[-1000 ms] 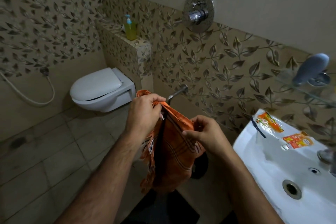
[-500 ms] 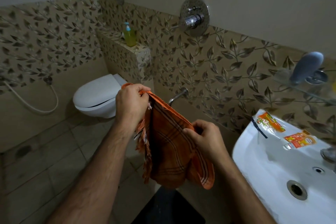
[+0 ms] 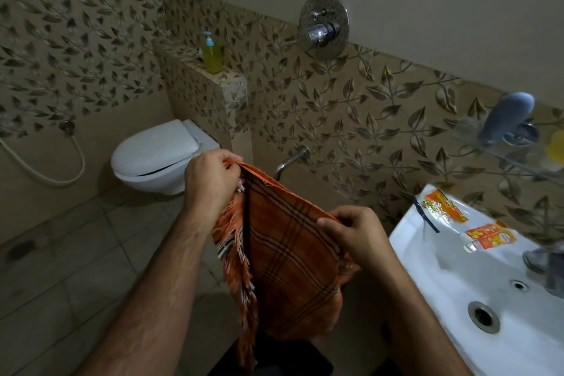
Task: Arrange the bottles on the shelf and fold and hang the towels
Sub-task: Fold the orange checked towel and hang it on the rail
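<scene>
Between the toilet [image 3: 158,156] and the sink [image 3: 451,290], held up in mid-air: one towel [image 3: 290,256], orange woven cloth with dark checked stripes, folded lengthwise, frayed fringe along its left edge, hanging limp toward the floor. Left hand [image 3: 210,183]: fingers curled, pinching the towel's upper far corner, fringe spilling out just beneath the fist. Right hand [image 3: 354,235]: thumb and curled fingers pinching the nearer end of the same top edge; the cloth stretches taut between the two hands and drops below them. Soap bottle [image 3: 212,53]: yellow-green translucent plastic, blue pump top, upright on the tiled ledge [image 3: 232,78] behind the toilet, well apart from both hands. Sink: white glazed ceramic, round metal drain, two orange printed sachets [image 3: 442,204] lying flat on its rim. Wall tiles: beige, raised leaf pattern. Glass shelf [image 3: 500,152] above the sink, carrying a grey-blue rounded object.
</scene>
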{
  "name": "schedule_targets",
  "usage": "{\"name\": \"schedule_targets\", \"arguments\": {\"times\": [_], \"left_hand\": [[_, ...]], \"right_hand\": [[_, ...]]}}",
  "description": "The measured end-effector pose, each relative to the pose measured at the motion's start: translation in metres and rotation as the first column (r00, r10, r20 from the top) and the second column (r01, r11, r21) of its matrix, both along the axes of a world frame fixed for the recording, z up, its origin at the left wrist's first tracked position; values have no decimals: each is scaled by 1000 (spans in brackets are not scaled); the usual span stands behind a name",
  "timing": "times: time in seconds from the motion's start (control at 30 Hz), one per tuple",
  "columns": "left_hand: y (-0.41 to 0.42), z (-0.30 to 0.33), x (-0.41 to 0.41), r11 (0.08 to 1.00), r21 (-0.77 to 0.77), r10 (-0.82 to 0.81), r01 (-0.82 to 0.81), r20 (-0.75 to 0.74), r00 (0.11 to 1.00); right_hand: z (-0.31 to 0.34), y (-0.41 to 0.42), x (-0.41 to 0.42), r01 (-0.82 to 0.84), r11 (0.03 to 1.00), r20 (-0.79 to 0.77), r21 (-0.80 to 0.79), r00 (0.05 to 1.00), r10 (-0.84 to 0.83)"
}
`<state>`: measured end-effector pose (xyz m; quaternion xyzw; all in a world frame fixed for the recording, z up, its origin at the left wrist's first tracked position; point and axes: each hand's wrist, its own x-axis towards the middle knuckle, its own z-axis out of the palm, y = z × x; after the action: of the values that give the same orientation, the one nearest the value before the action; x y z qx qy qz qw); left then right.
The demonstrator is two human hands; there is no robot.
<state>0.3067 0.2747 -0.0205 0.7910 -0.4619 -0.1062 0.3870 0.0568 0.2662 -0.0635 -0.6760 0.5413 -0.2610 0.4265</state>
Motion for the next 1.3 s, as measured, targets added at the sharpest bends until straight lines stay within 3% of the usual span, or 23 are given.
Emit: {"name": "schedule_targets", "arguments": {"times": [0.1,0.23,0.33,0.5,0.67,0.8,1.0,1.13,1.23,1.3], "left_hand": [[-9,-17,10,984,173,-17,33,-93,995],[-14,-46,21,905,372,-56,205,-375,925],[-7,-62,21,884,376,-98,277,-432,897],[11,-83,10,929,220,-112,299,-602,791],[34,-92,-20,969,23,-199,248,-525,828],[38,-77,-46,926,-83,-355,368,-526,773],[24,-65,-53,861,-37,-463,508,-473,749],[23,-61,-52,900,-25,-393,435,-476,787],[25,-49,-55,949,-56,-304,311,-427,852],[26,-39,-56,959,-94,-284,269,-387,877]], "right_hand": [[8,1,2,-6,1000,105,-3,994,6],[3,-4,14,92,987,63,-135,994,-84],[3,-6,22,153,959,-40,-238,985,-167],[3,-7,33,143,920,-216,-365,948,-233],[-3,-11,37,125,918,-260,-377,937,-235],[0,-6,40,-46,917,-292,-396,953,-79],[5,4,38,-218,893,-308,-393,946,95],[2,6,35,-178,892,-266,-415,961,68],[2,6,33,-125,955,-242,-269,969,59],[-1,4,31,-112,991,-138,-70,985,102]]}}
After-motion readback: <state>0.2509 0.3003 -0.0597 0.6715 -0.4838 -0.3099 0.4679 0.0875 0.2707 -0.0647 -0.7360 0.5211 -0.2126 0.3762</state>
